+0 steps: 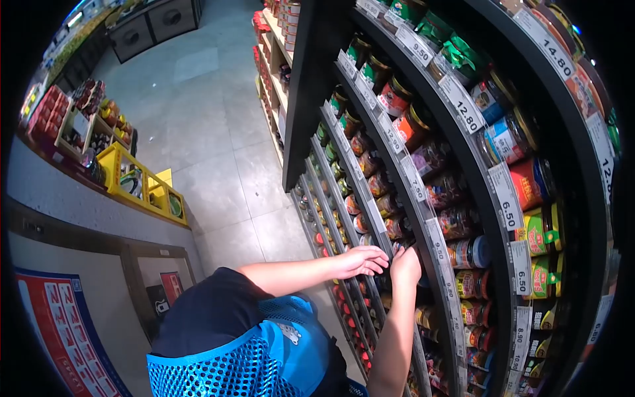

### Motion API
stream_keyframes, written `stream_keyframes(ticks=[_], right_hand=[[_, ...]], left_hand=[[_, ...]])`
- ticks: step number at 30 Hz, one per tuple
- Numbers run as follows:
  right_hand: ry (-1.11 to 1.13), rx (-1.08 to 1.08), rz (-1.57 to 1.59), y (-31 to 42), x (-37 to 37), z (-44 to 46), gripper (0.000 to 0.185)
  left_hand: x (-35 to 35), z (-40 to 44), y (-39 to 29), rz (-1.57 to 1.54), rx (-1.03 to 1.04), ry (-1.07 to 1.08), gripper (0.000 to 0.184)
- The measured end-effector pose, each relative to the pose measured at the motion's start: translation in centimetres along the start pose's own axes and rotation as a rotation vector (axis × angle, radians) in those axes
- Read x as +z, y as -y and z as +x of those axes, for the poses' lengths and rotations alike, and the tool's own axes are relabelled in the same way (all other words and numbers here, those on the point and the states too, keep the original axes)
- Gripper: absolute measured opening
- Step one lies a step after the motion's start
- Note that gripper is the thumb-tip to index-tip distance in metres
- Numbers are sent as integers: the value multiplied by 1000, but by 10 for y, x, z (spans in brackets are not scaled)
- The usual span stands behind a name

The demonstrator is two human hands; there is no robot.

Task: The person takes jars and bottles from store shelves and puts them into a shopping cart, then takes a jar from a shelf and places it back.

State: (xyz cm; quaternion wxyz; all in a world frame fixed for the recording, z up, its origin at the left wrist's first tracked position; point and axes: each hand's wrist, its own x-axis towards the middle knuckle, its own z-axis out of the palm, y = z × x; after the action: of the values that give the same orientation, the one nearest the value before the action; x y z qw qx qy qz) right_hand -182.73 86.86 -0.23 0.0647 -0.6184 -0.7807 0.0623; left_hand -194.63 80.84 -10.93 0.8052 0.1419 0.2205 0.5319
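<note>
My left hand (360,262) is held in front of the shelf edge, its fingers stretched out and slightly bent, with nothing visible in it. Close beside it, my right hand (405,266) reaches into a middle shelf with its fingers curled. What it grips, if anything, is hidden between the fingers and the dark shelf. Around the right hand stand rows of jars, among them a jar with a blue lid (480,252) on the shelf to the right. A shelf price strip (374,215) runs just above the hands.
Curved dark shelves carry jars and packets, such as a green-yellow packet (539,229), behind price tags (505,196). A dark shelf end panel (311,86) stands ahead. Grey tiled floor (218,145) lies left, with a yellow crate (126,175) and a poster (63,324) beyond.
</note>
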Motion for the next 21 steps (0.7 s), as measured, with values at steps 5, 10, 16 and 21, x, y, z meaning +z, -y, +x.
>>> stream_keyframes(ticks=[5, 10, 16, 21], right_hand=[[-38, -7, 42, -2, 2, -5, 28], [-127, -46, 125, 2, 0, -13, 27], [-234, 49, 175, 19, -13, -31, 32], [-273, -37, 201, 11, -3, -50, 58]], left_hand=[[-1, 1, 8, 7, -45, 40, 26], [0, 0, 20, 1, -93, 71, 23], [1, -4, 29, -87, -79, 55, 19], [3, -12, 39, -77, -106, 89, 19]])
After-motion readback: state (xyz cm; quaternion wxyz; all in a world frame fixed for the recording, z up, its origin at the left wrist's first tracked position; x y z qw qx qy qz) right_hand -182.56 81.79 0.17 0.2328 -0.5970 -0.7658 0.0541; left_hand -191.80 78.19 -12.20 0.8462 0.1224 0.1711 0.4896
